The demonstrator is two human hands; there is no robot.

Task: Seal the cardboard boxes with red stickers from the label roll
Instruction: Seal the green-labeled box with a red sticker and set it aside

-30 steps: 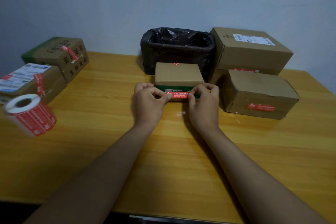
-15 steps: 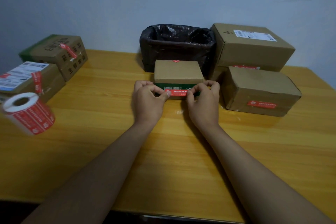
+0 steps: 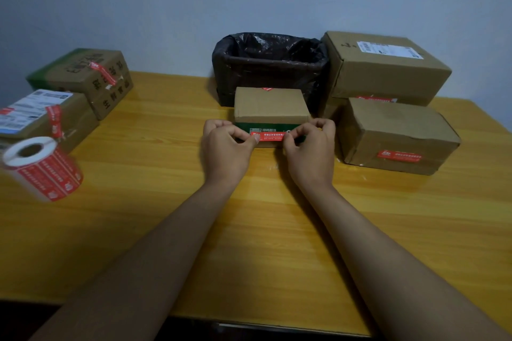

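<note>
The left hand (image 3: 225,151) and the right hand (image 3: 311,151) sit side by side at the near face of the small box (image 3: 271,108), fingers curled, each thumb tip pressed against one end of the red sticker (image 3: 270,136). The left thumb covers the sticker's left end and the right thumb its right end (neither hand is nearer; they are evenly matched). Whether any fingertip pinches behind the strip or only presses on it cannot be told.

The sticker lies just beyond the knuckles, its long axis running left to right along the box's front face, below the top edge. Judging from this, the coming move is a smoothing press along that axis.

The small box stands on the wooden table (image 3: 166,230), directly in front of the black-lined bin (image 3: 270,63). The label roll (image 3: 41,167) rests well off to the left.
</note>
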